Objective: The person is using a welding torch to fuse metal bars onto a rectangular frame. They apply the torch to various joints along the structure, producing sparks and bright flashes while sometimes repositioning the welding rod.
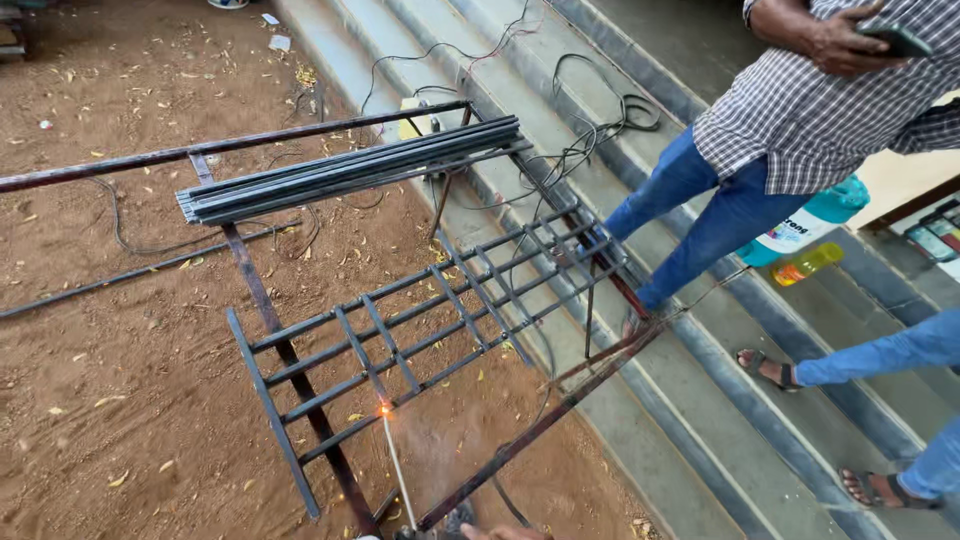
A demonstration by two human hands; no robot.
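Observation:
A welding rod (397, 470) slants up from the bottom edge to a joint on the metal grille (430, 300), and an orange arc (383, 409) with a little smoke burns at its tip. The grille lies flat on a rusty steel frame (255, 290) above the dirt. Only a sliver of my right hand (505, 533) shows at the bottom edge, just right of the rod's holder (410, 534); its grip is hidden. My left hand is out of frame.
A bundle of dark steel bars (350, 170) rests across the frame's far end. Cables (590, 120) trail over the concrete steps (700, 420). A person in a checked shirt (800, 110) stands there, and another person's sandalled feet (765, 368) are nearby. A teal bottle (810, 225) stands on a step.

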